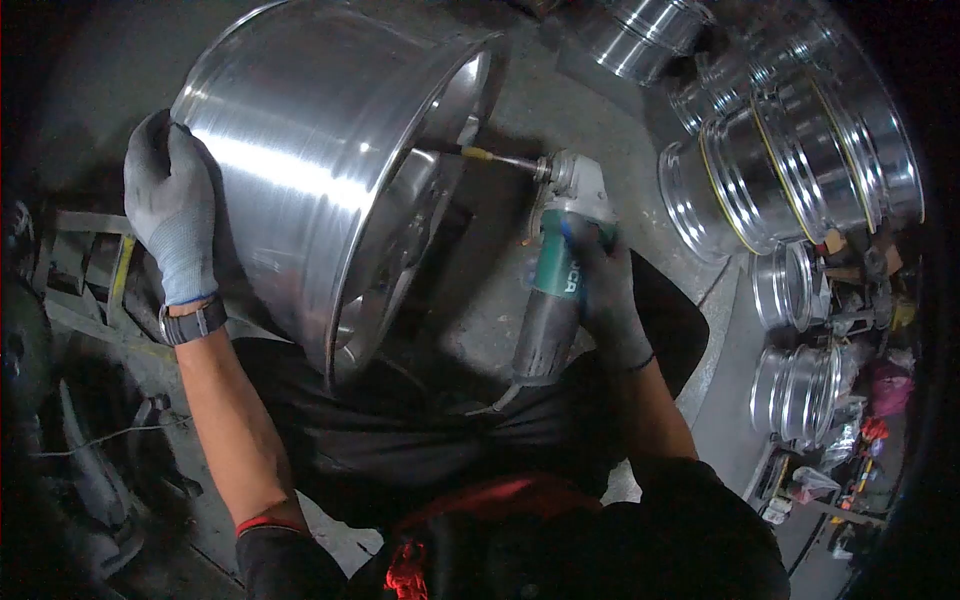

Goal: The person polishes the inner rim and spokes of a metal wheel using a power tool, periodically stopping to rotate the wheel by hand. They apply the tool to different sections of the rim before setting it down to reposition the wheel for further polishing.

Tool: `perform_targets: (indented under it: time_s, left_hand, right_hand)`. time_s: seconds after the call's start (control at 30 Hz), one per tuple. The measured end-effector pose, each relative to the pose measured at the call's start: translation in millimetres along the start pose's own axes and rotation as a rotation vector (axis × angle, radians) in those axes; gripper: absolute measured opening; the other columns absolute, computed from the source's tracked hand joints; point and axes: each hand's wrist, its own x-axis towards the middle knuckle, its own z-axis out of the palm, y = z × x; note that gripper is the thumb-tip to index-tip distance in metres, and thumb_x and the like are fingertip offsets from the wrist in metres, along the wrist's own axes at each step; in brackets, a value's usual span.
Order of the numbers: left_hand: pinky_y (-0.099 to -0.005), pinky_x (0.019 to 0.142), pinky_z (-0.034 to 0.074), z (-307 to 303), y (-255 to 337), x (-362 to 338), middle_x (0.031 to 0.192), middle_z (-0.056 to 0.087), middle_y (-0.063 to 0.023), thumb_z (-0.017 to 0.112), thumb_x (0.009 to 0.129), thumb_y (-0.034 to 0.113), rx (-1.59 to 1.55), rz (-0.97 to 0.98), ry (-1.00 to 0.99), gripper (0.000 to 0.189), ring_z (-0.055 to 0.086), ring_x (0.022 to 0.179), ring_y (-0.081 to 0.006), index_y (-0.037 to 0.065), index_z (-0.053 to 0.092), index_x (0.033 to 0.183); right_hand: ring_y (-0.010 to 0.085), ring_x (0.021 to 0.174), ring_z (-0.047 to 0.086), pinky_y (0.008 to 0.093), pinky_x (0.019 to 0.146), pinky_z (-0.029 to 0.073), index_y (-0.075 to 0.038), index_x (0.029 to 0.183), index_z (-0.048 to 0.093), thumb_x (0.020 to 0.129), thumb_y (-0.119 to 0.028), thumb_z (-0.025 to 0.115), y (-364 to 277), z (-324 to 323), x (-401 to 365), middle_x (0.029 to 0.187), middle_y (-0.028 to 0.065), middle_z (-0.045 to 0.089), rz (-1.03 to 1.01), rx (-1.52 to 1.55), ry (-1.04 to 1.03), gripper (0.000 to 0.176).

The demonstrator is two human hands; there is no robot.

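Note:
A large polished metal wheel rim (290, 110) lies tilted across my lap, its spoked face turned to the right. My left hand (172, 195), in a grey glove, grips the rim's outer edge at the left. In my gloved right hand (608, 290) is a teal and grey angle grinder (552, 275), held upright with its head at the top. A thin shaft (507, 158) with a yellowish section runs from the grinder's head toward the spokes. The shaft's tip is hidden in shadow inside the wheel rim.
Stacked shiny wheel rims (790, 160) stand at the right, with more rims (645, 40) at the top. Smaller rims (795, 390) and loose clutter lie at the lower right. A metal frame (95, 265) stands at the left. The grinder's cord passes near my legs.

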Motion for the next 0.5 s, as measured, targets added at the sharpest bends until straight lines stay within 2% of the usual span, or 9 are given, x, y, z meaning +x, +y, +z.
perform_targets:
  time_s: [0.13,0.2,0.33,0.4,0.5]
  left_hand:
    - [-0.0374,0.100,0.047,0.7,1.8,1.0,0.126,0.068,-0.0160,0.059,0.099,0.028,0.015,-0.020,0.003,0.039,0.064,0.117,-0.0301,0.003,0.063,0.129]
    - [-0.0375,0.100,0.047,0.3,1.4,0.9,0.126,0.068,-0.0159,0.059,0.099,0.029,0.006,-0.034,-0.001,0.040,0.064,0.117,-0.0301,0.004,0.063,0.129]
    - [-0.0381,0.100,0.047,-0.3,-0.5,-0.4,0.127,0.067,-0.0163,0.058,0.099,0.030,0.026,0.002,0.002,0.040,0.064,0.118,-0.0306,0.004,0.063,0.129]
    - [-0.0382,0.100,0.047,0.2,0.8,-0.1,0.127,0.067,-0.0164,0.058,0.099,0.030,0.019,-0.002,0.006,0.040,0.064,0.118,-0.0308,0.005,0.063,0.130]
    - [-0.0381,0.095,0.051,0.6,2.6,0.1,0.119,0.070,-0.0150,0.058,0.098,0.026,0.085,0.024,0.034,0.033,0.068,0.109,-0.0302,0.005,0.067,0.122]
  right_hand:
    - [0.0244,0.075,0.071,0.0377,0.065,0.062,-0.001,0.121,0.057,0.094,-0.026,0.072,-10.8,-5.0,16.3,0.094,0.0100,0.066,-0.093,0.031,-0.050,0.040]
    - [0.0209,0.081,0.069,0.0362,0.072,0.060,-0.004,0.122,0.057,0.098,-0.035,0.063,-20.8,-2.6,22.0,0.095,0.0102,0.066,-0.080,0.045,-0.073,0.040]
    - [0.0203,0.081,0.069,0.0363,0.073,0.060,-0.003,0.122,0.057,0.098,-0.036,0.063,-28.5,-2.5,32.2,0.094,0.0094,0.066,-0.167,-0.017,-0.072,0.041]
    - [0.0224,0.074,0.071,0.0355,0.064,0.061,-0.001,0.118,0.059,0.093,-0.028,0.072,-24.3,-5.3,32.5,0.093,0.0092,0.065,-0.162,0.051,-0.078,0.039]
    - [0.0231,0.073,0.071,0.0365,0.063,0.061,-0.001,0.121,0.056,0.092,-0.024,0.074,-15.7,-0.3,15.6,0.094,0.0095,0.065,-0.127,0.021,-0.007,0.041]
